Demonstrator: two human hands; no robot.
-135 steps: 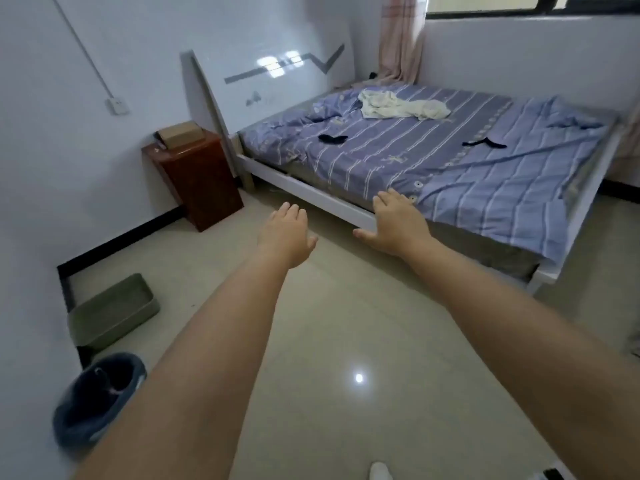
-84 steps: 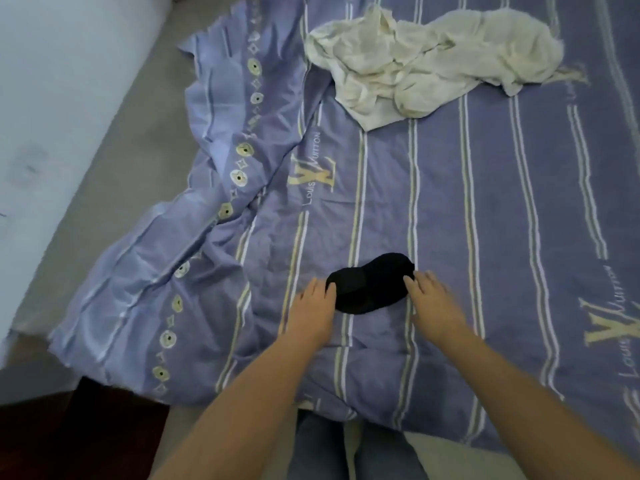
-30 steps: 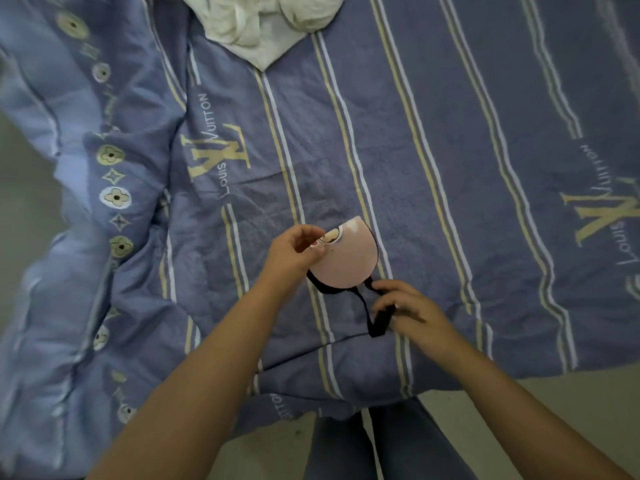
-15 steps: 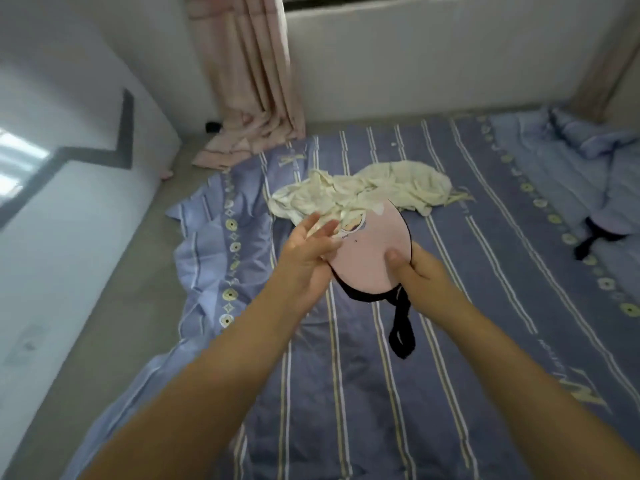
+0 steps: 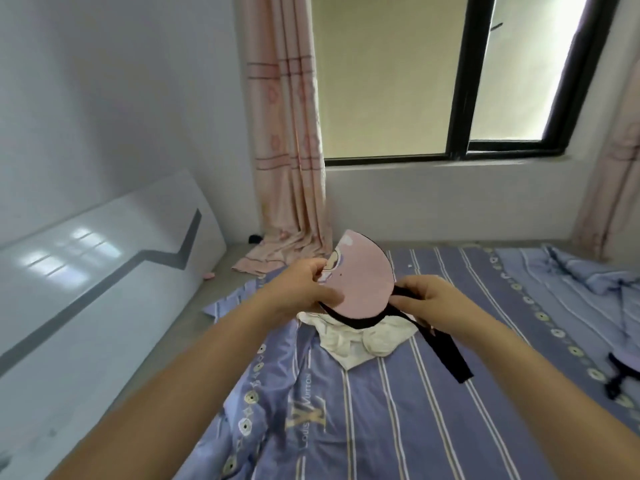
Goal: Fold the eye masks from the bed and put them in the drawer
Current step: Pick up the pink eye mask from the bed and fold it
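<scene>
While both hands grip it above the bed (image 5: 398,427), tidy the strap.
Your left hand (image 5: 301,289) pinches the folded eye mask (image 5: 363,282); your right hand (image 5: 429,299) clasps its black strap (image 5: 443,351)—tuck it in.

The striped bedsheet (image 5: 388,410) bears a gold "LV" monogram with "LOUIS VUITTON" printed beside it; nothing else is readable.

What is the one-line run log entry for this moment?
step: folding | left hand: holds folded pink eye mask | right hand: pinches its black elastic strap | above striped purple bed sheet
</scene>
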